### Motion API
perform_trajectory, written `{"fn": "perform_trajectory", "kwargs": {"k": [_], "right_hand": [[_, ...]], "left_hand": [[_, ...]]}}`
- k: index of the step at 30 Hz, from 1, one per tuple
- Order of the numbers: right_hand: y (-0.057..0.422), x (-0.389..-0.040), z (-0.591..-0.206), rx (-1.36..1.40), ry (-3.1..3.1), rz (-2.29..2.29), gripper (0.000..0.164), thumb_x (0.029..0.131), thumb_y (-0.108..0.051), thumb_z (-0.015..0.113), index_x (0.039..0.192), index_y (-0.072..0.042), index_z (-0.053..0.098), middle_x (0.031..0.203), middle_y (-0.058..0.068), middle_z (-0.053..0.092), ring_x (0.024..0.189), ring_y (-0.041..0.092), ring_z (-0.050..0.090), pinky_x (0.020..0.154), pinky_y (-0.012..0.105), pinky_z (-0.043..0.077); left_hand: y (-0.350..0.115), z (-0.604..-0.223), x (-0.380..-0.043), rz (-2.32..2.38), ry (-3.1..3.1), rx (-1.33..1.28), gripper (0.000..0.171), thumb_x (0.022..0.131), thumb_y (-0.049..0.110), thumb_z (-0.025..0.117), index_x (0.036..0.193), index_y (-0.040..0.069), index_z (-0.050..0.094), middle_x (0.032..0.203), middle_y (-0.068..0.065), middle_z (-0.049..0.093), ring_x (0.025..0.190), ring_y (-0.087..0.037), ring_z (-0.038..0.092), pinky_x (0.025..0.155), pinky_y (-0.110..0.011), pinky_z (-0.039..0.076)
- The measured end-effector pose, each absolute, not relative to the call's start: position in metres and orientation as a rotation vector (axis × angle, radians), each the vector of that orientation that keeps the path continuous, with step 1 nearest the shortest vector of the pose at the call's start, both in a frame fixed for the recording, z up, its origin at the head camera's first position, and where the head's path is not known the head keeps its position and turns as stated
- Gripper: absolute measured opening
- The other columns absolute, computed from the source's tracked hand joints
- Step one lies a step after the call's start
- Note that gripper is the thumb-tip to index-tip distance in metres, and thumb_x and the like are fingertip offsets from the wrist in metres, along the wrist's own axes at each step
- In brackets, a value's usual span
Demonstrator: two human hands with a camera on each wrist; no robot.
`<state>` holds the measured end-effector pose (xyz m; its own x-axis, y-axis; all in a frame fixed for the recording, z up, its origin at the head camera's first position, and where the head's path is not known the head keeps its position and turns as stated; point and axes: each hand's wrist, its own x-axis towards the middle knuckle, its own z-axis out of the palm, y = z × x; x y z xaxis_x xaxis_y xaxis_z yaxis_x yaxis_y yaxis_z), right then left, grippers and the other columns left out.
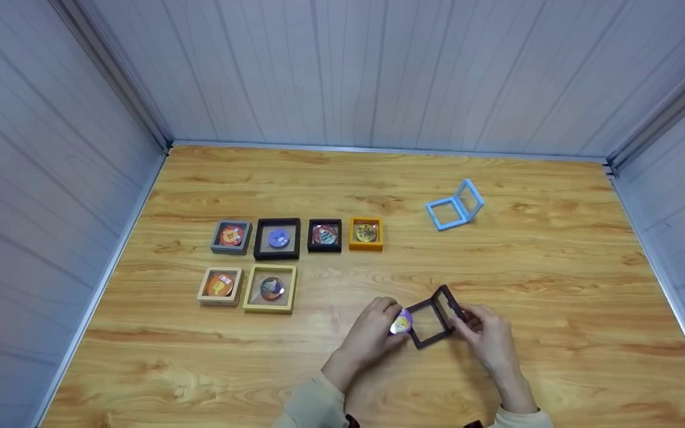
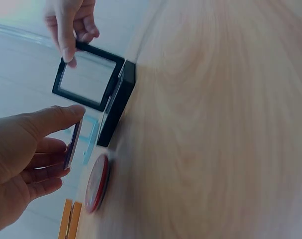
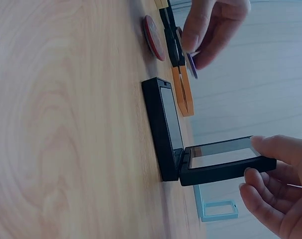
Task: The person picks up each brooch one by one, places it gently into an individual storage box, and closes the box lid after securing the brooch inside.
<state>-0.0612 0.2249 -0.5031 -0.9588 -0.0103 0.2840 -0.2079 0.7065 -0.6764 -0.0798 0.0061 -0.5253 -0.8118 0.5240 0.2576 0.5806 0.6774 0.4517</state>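
Observation:
My left hand (image 1: pixel 371 330) pinches a round purple-edged badge (image 1: pixel 401 321) with a cartoon figure, between thumb and fingers. It is just left of a black hinged display frame (image 1: pixel 434 339), which stands open with one half flat on the table. The raised half is gripped at its edge by my right hand (image 1: pixel 490 340), thumb on one side and fingers on the other. Clear film fills both halves in the right wrist view. A second round badge (image 2: pixel 97 183), red-edged, lies on the table below my left hand; in the head view that hand hides it.
A light blue frame (image 1: pixel 448 226) stands open farther back on the right. To the left, several closed frames with round badges inside form two rows, among them an orange one (image 1: pixel 366 246) and a yellow one (image 1: pixel 268 308). Pale panels (image 1: pixel 348 77) wall the wooden table (image 1: pixel 556 249).

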Motion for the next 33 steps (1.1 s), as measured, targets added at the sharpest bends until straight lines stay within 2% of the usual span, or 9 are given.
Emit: {"fn": "perform_trajectory", "kwargs": {"k": [16, 33], "right_hand": [[0.225, -0.061, -0.503, 0.160, -2.635, 1.133, 0.019, 0.068, 0.000, 0.073, 0.085, 0.005, 0.066, 0.068, 0.004, 0.058, 0.056, 0.010, 0.054, 0.050, 0.020, 0.047], [0.225, -0.060, -0.503, 0.180, -2.627, 1.115, 0.018, 0.069, 0.000, 0.072, 0.085, 0.005, 0.066, 0.068, 0.002, 0.058, 0.056, 0.011, 0.055, 0.049, 0.020, 0.048]], "left_hand": [[0.046, -0.527, -0.091, -0.580, -2.822, -0.999, 0.041, 0.078, 0.036, 0.064, 0.102, 0.003, 0.060, 0.102, -0.005, 0.054, 0.094, -0.016, 0.050, 0.085, -0.023, 0.040], [0.059, -0.530, -0.094, -0.442, -2.780, -1.042, 0.037, 0.074, 0.032, 0.067, 0.097, 0.003, 0.063, 0.094, -0.002, 0.055, 0.087, -0.014, 0.050, 0.080, -0.023, 0.040]]}}
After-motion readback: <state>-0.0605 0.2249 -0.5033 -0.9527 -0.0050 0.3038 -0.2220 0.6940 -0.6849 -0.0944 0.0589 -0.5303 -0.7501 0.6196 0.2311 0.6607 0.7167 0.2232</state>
